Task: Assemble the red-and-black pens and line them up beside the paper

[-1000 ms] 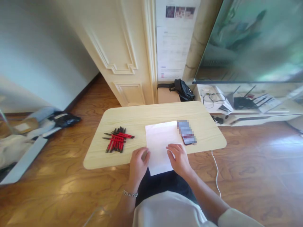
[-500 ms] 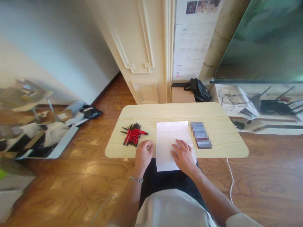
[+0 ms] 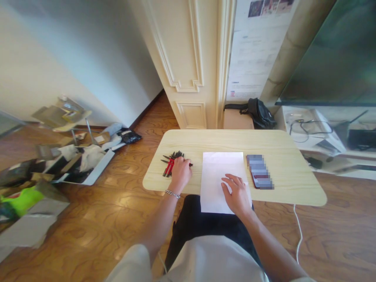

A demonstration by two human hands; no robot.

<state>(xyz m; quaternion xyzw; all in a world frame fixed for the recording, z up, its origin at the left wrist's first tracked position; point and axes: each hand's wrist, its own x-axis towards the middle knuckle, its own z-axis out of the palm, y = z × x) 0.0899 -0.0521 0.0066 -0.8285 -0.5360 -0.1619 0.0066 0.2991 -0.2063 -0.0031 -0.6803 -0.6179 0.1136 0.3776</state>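
a pale wood-grain desk (image 3: 223, 140) with rounded corners carries a few things. toward its left end lies a heap of red-and-black pens (image 3: 169, 167), some crossing over others (part of the heap is hidden from view). near the middle lies a white sheet of paper (image 3: 212, 176), flat, its near end jutting out past the near edge of the desk. just beside the sheet, on the right, a phone (image 3: 258, 170) lies slightly slanted, its screen blurred into blocks.

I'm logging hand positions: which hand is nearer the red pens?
Left: the left hand is over the right side of the red pens; the right hand is farther right, over the paper.
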